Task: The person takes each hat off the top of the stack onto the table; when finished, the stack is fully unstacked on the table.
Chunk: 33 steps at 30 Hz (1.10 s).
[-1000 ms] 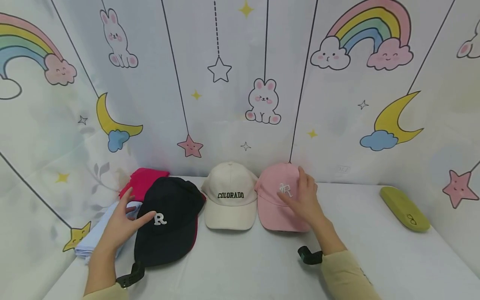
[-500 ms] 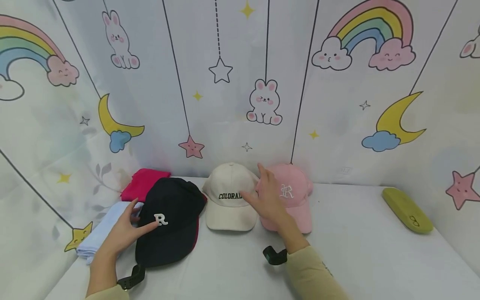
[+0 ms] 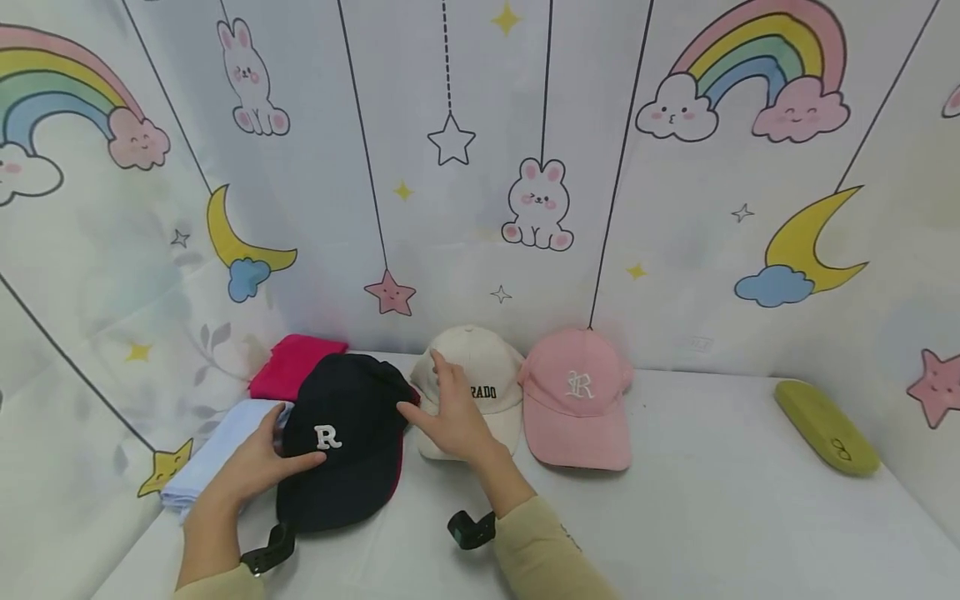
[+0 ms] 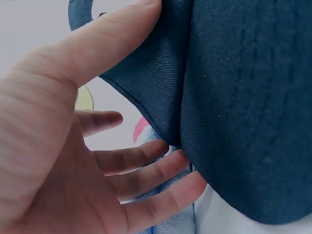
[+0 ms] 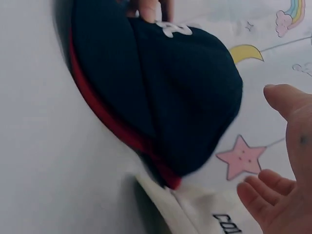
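A black baseball cap (image 3: 352,492) with a white R and a red-edged brim lies left of the middle. My left hand (image 3: 251,468) is at its left side, thumb across the front near the letter, the other fingers loosely extended along the cap's edge, as the left wrist view shows. My right hand (image 3: 456,419) hovers in front of the cream cap (image 3: 497,367), covering part of its COLORADO lettering. Its thumb and fingers are spread, with nothing between them; in the right wrist view they are apart from the black cap (image 5: 190,92). A pink cap (image 3: 577,425) sits to the right.
Light-blue folded cloth (image 3: 217,454) lies partly behind the black cap, with red cloth (image 3: 300,365) farther back. A green glasses case (image 3: 821,425) rests far right on the white tabletop (image 3: 697,517). A printed curtain (image 3: 622,200) hangs behind.
My right hand has moved left from the pink cap, past the gap between caps, to the cream cap beside the black one. My left hand stays at the black cap, its thumb slightly lower.
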Motion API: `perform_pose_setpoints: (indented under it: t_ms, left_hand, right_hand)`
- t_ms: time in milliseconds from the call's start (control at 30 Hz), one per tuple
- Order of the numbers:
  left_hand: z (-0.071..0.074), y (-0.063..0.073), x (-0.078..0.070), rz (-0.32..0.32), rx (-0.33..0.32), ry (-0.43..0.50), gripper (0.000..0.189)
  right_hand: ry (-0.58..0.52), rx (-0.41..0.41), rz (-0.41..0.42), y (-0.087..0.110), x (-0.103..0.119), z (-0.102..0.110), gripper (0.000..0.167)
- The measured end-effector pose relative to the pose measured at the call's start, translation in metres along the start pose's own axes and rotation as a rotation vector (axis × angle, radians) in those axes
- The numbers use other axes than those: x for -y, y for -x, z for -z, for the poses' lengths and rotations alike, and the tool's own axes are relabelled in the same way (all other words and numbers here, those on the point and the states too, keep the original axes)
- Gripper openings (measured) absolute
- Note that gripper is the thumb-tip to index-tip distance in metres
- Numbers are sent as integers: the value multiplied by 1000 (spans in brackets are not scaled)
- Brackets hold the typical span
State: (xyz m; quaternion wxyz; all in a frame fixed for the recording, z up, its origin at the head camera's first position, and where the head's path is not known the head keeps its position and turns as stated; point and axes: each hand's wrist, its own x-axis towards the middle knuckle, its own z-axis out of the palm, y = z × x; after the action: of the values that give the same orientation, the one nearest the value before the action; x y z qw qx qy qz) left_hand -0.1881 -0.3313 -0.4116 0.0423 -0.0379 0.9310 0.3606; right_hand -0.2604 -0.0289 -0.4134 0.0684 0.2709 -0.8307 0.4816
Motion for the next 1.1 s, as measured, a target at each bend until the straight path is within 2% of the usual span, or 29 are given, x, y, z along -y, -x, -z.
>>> perform_pose_setpoints:
  t_ms: [233, 400, 533, 667, 767, 900, 1100]
  left_hand:
    - [-2, -4, -4, 7, 9, -9, 119]
    - [1, -3, -4, 23, 7, -32, 118]
    - [3, 0, -3, 46, 30, -73, 118]
    - [3, 1, -3, 75, 69, -85, 118]
    - [2, 2, -3, 87, 73, -83, 118]
    - [2, 3, -5, 69, 52, -87, 115]
    - [8, 7, -12, 33, 17, -82, 113]
  right_hand:
    - [-12, 115, -22, 6, -1, -28, 85]
    - [30, 191, -67, 10, -1, -40, 82]
    - [92, 242, -104, 11, 2, -48, 84]
    - [133, 245, -132, 12, 4, -55, 85]
    - [133, 242, -140, 12, 5, -59, 86]
    - [78, 241, -159, 13, 4, -62, 86]
    - [-2, 197, -168, 12, 6, -60, 83]
